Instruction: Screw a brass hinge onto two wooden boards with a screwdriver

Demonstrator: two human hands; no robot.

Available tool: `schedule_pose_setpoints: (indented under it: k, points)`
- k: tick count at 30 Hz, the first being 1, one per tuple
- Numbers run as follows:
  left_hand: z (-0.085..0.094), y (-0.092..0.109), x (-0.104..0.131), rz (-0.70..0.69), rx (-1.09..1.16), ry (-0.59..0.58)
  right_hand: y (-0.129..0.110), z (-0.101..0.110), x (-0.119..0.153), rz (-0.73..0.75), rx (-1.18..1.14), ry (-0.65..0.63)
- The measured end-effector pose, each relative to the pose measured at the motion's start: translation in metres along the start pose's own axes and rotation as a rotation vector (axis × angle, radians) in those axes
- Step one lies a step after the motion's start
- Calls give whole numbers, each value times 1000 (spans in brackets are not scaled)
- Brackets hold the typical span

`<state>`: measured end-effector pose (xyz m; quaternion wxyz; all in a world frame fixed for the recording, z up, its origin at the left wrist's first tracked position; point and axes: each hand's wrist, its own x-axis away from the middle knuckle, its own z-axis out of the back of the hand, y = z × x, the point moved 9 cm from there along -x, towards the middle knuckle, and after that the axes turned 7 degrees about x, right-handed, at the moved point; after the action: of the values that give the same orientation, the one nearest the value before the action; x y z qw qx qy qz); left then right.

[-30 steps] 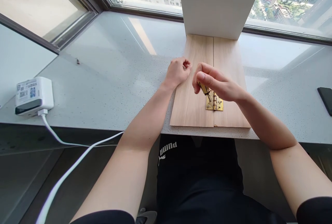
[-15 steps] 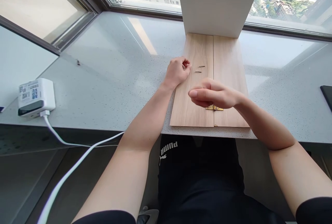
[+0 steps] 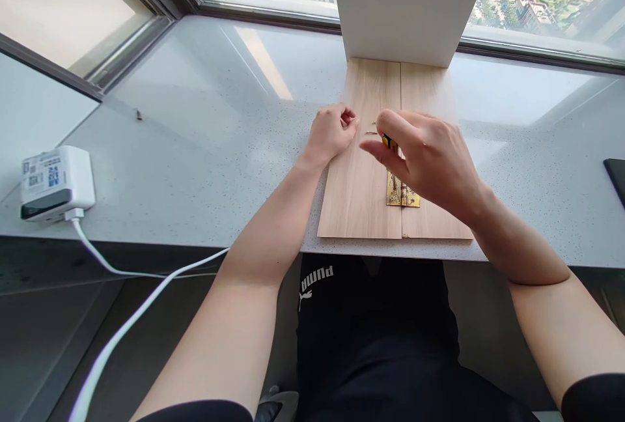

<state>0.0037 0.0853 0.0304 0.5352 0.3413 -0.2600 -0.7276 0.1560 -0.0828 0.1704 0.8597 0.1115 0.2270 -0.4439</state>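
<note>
Two pale wooden boards [image 3: 361,194] lie side by side on the speckled counter. A brass hinge [image 3: 403,197] spans the seam between them near the front. My right hand [image 3: 424,155] is curled above the hinge, gripping a yellow and black screwdriver [image 3: 388,142], mostly hidden by the fingers. My left hand [image 3: 334,129] rests at the left edge of the boards with its fingers curled; whatever they hold, if anything, is too small to name. Just right of it lies a small screw [image 3: 371,133], with another partly covered by my right hand.
A white box [image 3: 395,12] stands on the far end of the boards, before the window. At the left, a white charger [image 3: 58,181] has a white cable [image 3: 127,324] hanging past the counter's front edge. A dark object [image 3: 616,178] lies far right.
My right hand has turned and its fingers have shifted, bringing the screwdriver handle and more of the hinge into view. My left hand stays in place on the boards.
</note>
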Motion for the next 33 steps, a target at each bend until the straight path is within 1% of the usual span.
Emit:
schedule_pose_setpoints:
  k: [3,7,9,12,17,20,22,25,27,30,33]
  points:
    - [2,0,2,26,32,13,-8,0,4,34,35,-63]
    - [1,-1,0,30,17,31,-21,5,8,179,24,-125]
    - [0,-3,-2,17,9,26,-22,7,10,218,15,-149]
    - [-2,-5,-4,-13,0,20,-12,9,11,162,27,-167]
    - [-3,-14,-7,11,1,69,6,9,6,0,32,-169]
    - [-4,-13,-7,-9,2,70,13,9,5,-61,55,-183]
    - [-3,-11,-6,-20,4,59,9,9,6,-17,48,-193]
    - [-1,-7,-3,-17,10,16,-6,10,8,113,2,-193]
    - [0,-6,-1,-2,13,-10,-14,10,11,159,-4,-190]
    - [-1,-5,-1,16,21,-24,-19,12,12,146,9,-178]
    - [-1,-7,-3,13,16,-3,-16,12,12,77,-9,-191]
